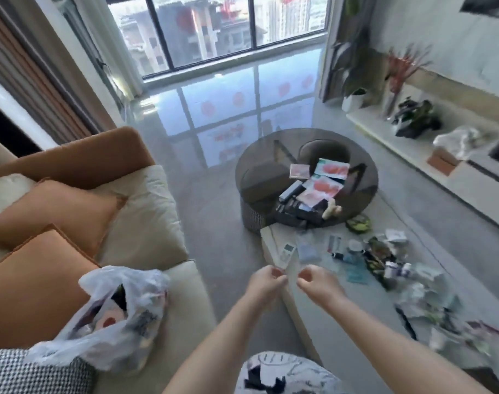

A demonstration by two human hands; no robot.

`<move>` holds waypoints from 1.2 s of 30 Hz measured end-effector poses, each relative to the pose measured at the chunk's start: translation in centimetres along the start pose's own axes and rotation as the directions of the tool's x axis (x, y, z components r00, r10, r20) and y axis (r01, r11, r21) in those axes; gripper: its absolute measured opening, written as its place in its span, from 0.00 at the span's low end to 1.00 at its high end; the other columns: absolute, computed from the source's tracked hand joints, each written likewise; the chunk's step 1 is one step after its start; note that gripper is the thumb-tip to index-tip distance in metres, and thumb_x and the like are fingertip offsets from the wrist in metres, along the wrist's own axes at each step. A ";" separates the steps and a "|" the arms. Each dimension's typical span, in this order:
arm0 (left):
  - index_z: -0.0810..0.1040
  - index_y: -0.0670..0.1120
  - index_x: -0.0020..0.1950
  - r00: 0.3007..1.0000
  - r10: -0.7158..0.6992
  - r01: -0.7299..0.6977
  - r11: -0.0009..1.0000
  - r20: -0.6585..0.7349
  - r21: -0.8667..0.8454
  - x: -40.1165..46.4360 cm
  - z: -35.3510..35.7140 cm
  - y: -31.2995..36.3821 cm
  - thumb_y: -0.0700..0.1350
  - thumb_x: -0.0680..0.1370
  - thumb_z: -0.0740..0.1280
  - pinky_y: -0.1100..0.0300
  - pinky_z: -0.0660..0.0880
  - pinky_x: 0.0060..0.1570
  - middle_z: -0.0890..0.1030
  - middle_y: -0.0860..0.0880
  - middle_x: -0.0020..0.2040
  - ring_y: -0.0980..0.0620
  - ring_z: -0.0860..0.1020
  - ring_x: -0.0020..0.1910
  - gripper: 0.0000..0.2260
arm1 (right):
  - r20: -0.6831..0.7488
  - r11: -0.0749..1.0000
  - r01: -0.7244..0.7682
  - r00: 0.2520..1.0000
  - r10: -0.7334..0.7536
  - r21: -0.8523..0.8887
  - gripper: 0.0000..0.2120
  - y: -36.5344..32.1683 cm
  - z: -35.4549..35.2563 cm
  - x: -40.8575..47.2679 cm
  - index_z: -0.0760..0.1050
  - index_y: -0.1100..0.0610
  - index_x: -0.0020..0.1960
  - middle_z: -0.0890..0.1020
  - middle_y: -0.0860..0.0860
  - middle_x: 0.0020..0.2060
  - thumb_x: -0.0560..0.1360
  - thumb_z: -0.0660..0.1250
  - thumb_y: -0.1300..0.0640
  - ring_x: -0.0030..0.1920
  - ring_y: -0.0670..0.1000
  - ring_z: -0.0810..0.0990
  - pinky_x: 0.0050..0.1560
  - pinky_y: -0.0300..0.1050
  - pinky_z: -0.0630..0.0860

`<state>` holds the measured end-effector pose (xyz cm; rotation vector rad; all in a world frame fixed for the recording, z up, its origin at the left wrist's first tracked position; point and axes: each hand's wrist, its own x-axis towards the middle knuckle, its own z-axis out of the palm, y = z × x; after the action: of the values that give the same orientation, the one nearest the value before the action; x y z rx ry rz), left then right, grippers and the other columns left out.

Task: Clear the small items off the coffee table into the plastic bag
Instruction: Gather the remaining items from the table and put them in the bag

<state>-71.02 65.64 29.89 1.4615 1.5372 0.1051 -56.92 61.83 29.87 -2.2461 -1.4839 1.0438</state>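
- Left hand (266, 280) and right hand (313, 280) were held close together above the near-left edge of the low white table (308, 305); fingers curled, any pinched item too blurred to tell.
- Plastic bag (114, 314) lay open on the sofa seat (145, 223), near its front edge.
- Small items (384, 263) were scattered along the table's far end.

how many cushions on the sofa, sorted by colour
orange cushions: 2 (far one, near one)
white cushions: 1
black and white checked cushions: 1
total: 4
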 end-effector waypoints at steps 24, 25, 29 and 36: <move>0.77 0.53 0.59 0.692 0.242 -0.690 0.498 0.680 0.525 -9.8 27.1 7.5 0.52 0.77 0.60 0.59 0.74 0.45 0.80 0.49 0.57 0.48 0.79 0.52 0.13 | -0.319 0.725 -0.595 0.652 0.687 0.345 0.10 25.9 -4.0 -23.9 0.78 0.51 0.52 0.82 0.50 0.52 0.75 0.63 0.49 0.53 0.54 0.80 0.50 0.42 0.74; 0.77 0.52 0.59 0.679 0.243 -0.704 0.483 0.693 0.521 -10.6 27.9 7.7 0.52 0.77 0.60 0.58 0.76 0.46 0.80 0.49 0.57 0.48 0.79 0.52 0.13 | -0.323 0.717 -0.601 0.641 0.697 0.353 0.10 26.6 -4.0 -24.8 0.78 0.51 0.52 0.82 0.50 0.51 0.75 0.63 0.49 0.53 0.54 0.80 0.49 0.42 0.73; 0.77 0.52 0.60 0.648 0.255 -0.740 0.435 0.718 0.513 -13.2 31.8 8.8 0.51 0.77 0.60 0.59 0.75 0.48 0.79 0.48 0.59 0.48 0.79 0.54 0.14 | -0.330 0.686 -0.619 0.602 0.727 0.382 0.09 30.1 -4.4 -28.5 0.78 0.50 0.51 0.82 0.48 0.51 0.75 0.63 0.49 0.53 0.53 0.79 0.48 0.41 0.71; 0.77 0.52 0.60 0.699 0.219 -0.669 0.534 0.681 0.516 -17.6 40.6 10.3 0.52 0.78 0.61 0.61 0.74 0.45 0.80 0.50 0.58 0.49 0.79 0.52 0.13 | -0.236 0.645 -0.612 0.616 0.752 0.458 0.07 39.4 -5.5 -33.2 0.77 0.51 0.49 0.82 0.49 0.48 0.76 0.62 0.50 0.45 0.51 0.78 0.42 0.40 0.71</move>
<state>-40.00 32.78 25.20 2.2914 0.6391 -0.6704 -33.17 16.02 25.77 -2.5900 -0.1818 0.8105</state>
